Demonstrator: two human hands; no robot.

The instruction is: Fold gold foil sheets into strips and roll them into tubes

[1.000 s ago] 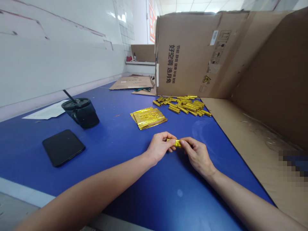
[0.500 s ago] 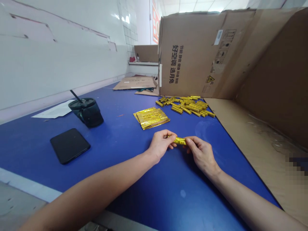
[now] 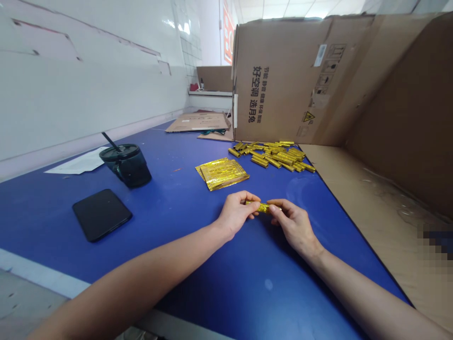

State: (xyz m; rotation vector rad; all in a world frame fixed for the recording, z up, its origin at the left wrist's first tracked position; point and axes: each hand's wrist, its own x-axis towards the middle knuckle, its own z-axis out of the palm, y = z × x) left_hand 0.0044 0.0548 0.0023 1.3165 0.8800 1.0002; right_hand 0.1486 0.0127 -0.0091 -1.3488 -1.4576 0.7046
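Observation:
Over the blue table [image 3: 184, 222], both my hands pinch one small gold foil roll [image 3: 261, 207]. My left hand [image 3: 236, 213] grips its left end with curled fingers. My right hand [image 3: 292, 223] closes on its right end, thumb on top. Beyond them lies a flat stack of gold foil sheets [image 3: 222, 173]. Farther back is a pile of several finished gold rolls [image 3: 274, 155].
A dark lidded cup with a straw [image 3: 126, 164] and a black phone [image 3: 101, 214] sit at the left. A white paper [image 3: 79, 164] lies by the wall. Large opened cardboard [image 3: 354, 94] stands behind and to the right, its flap [image 3: 371, 198] covering the table's right side.
The gold roll has been turned slightly between my fingers and my right hand has slid a little inward over it. The camera has shifted slightly.

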